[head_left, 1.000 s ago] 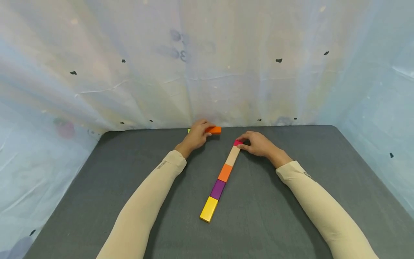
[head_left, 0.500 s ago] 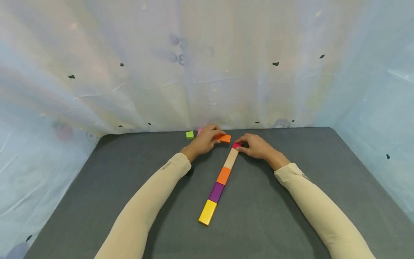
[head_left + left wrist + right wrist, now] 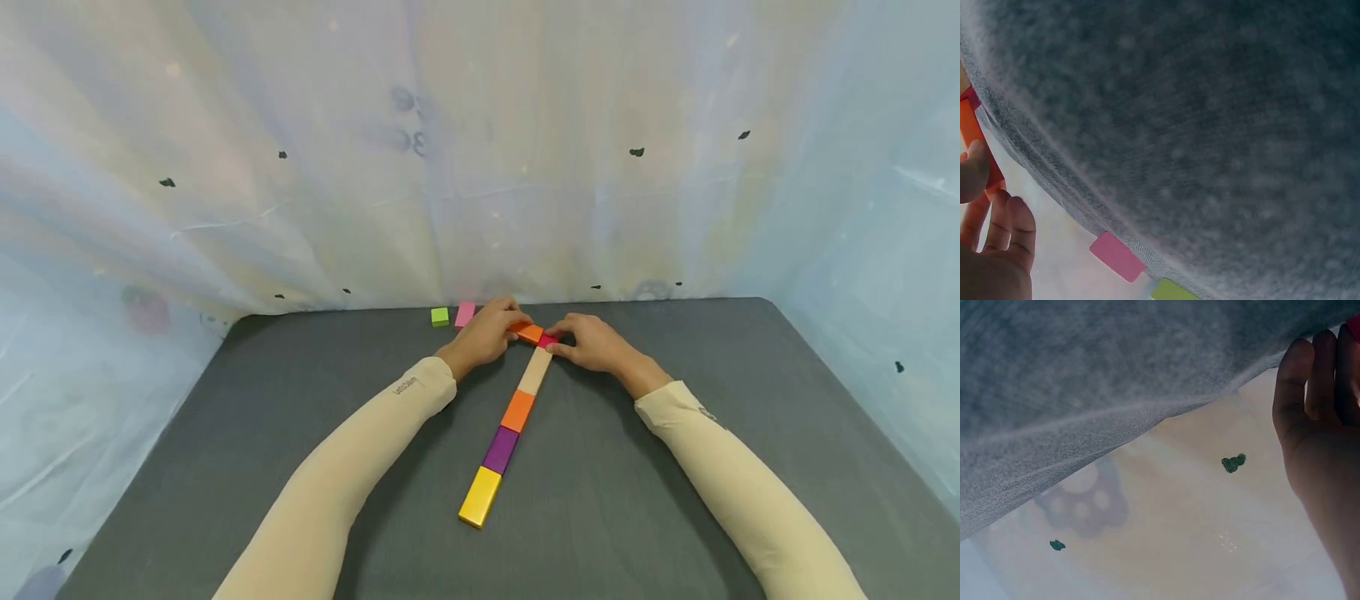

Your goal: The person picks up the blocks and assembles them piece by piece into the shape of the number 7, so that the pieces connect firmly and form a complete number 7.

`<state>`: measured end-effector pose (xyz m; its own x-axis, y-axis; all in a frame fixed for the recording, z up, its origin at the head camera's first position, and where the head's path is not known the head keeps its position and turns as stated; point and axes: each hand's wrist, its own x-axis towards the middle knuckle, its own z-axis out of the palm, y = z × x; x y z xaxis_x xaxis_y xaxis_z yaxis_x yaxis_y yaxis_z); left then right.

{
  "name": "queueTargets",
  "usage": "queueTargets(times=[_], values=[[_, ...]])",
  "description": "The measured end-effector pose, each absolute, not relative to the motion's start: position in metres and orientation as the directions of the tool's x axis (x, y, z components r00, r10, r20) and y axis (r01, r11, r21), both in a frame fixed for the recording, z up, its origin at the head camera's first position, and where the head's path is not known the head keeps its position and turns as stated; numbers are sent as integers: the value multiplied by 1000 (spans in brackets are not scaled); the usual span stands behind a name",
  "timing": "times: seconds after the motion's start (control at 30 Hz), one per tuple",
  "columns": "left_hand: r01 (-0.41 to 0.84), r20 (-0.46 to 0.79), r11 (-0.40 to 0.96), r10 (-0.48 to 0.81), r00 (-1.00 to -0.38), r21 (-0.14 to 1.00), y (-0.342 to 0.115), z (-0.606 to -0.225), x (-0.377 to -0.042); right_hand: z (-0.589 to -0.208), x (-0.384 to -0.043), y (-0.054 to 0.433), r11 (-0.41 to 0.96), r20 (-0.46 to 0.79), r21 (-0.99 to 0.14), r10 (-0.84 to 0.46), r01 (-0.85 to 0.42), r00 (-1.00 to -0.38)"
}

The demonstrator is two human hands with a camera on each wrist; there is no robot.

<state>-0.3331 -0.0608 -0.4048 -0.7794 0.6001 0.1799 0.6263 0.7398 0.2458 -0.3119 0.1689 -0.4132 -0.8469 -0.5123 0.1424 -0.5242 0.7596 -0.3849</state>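
Note:
My left hand pinches an orange block, thumb on one side and fingers on the other, as the left wrist view shows. The block's right end is right at a small red block. My right hand pinches that red block between thumb and fingers; it tops a slanting row laid flat on the dark cloth. Below it in the row come a beige block, a second orange block, a purple block and a yellow block nearest me.
Left of my left hand, near the table's far edge, lie a pink block and a small green block. The dark grey cloth covers the table. A pale patterned curtain hangs behind and at both sides.
My left hand has brought the orange block rightward and slightly nearer, up to the red block, uncovering the pink and green blocks. My right hand has stayed at the red block.

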Motion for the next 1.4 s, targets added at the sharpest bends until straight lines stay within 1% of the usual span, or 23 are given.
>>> queueTargets(times=[0.2, 0.4, 0.73, 0.97, 1.17, 1.4], values=[[633, 157, 734, 614, -774, 248, -62, -399, -336, -408, -315, 167, 771, 136, -385, -497, -508, -857], [635, 121, 736, 626, -771, 236, -63, -403, -337, -410, -315, 168, 778, 126, -378, -493, -501, -861], [639, 122, 731, 630, -767, 239, -69, -410, -338, -411, -313, 162, 778, 122, -383, -492, -498, -862], [642, 139, 727, 629, -765, 242, -67, -407, -338, -408, -312, 162, 791, 113, -390, -466, -471, -877], [642, 135, 725, 630, -765, 251, -69, -407, -337, -410, -314, 161, 787, 132, -381, -474, -486, -871], [638, 133, 728, 627, -768, 250, -70, -409, -335, -411, -315, 164, 761, 132, -407, -498, -505, -857]])
